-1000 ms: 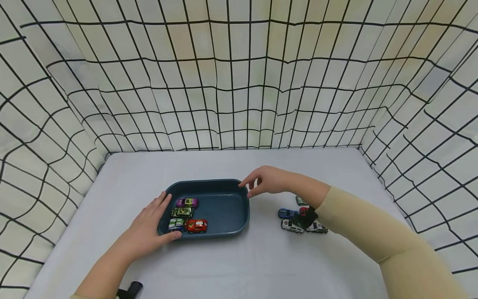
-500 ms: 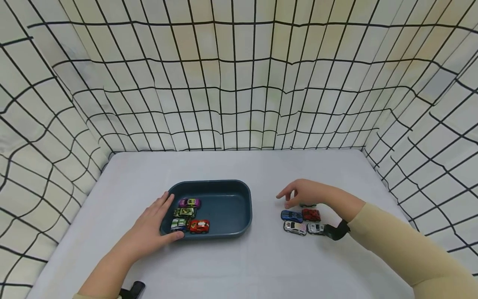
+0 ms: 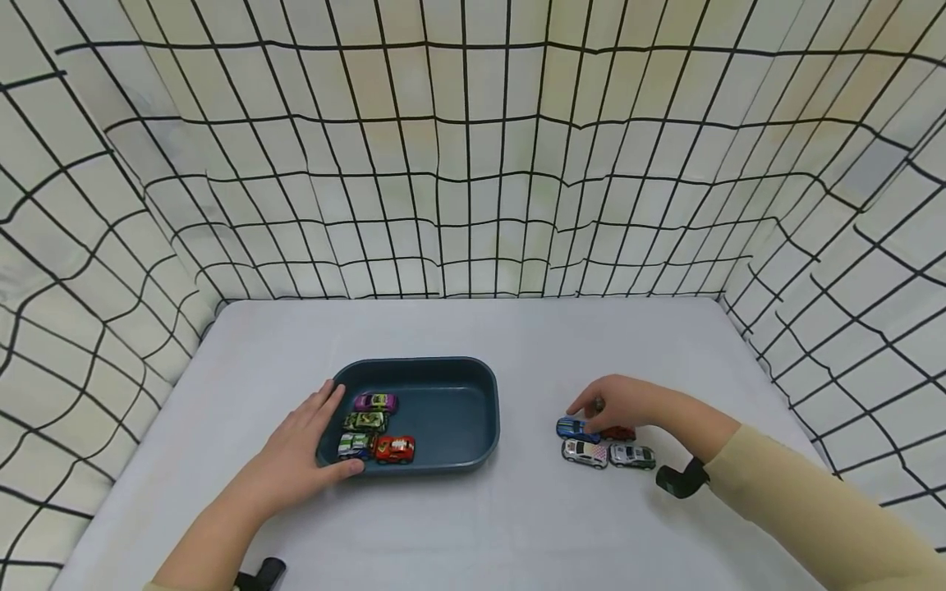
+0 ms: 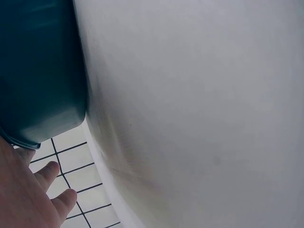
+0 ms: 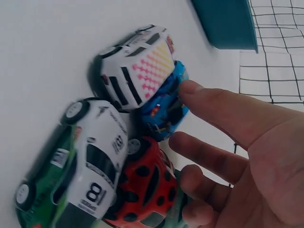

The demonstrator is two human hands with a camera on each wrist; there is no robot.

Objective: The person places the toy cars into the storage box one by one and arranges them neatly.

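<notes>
My left hand point(image 3: 291, 455) rests with spread fingers against the left end of a dark blue tray point(image 3: 458, 461), its thumb along the front rim. In the left wrist view the tray's outer wall point(image 4: 42, 71) shows beside the fingers. My right hand point(image 3: 628, 404) reaches down over a blue toy car point(image 3: 572, 427). The right wrist view has thumb and index finger apart at the blue toy car point(image 5: 164, 107), the thumb tip overlapping it. Beside it are a white toy car with pink checks point(image 5: 140, 71), a red spotted one point(image 5: 142, 190) and a white-and-green one point(image 5: 85, 166).
Inside the tray's left part lie a purple toy car point(image 3: 375, 401), a camouflage one point(image 3: 365, 421), a white-and-green one point(image 3: 355, 446) and a red one point(image 3: 395, 448). Black netting point(image 3: 473, 205) over pale cloth surrounds the white table point(image 3: 473, 542).
My right hand has moved right from the tray's right rim, then down to the blue toy car. The left hand stays on the tray.
</notes>
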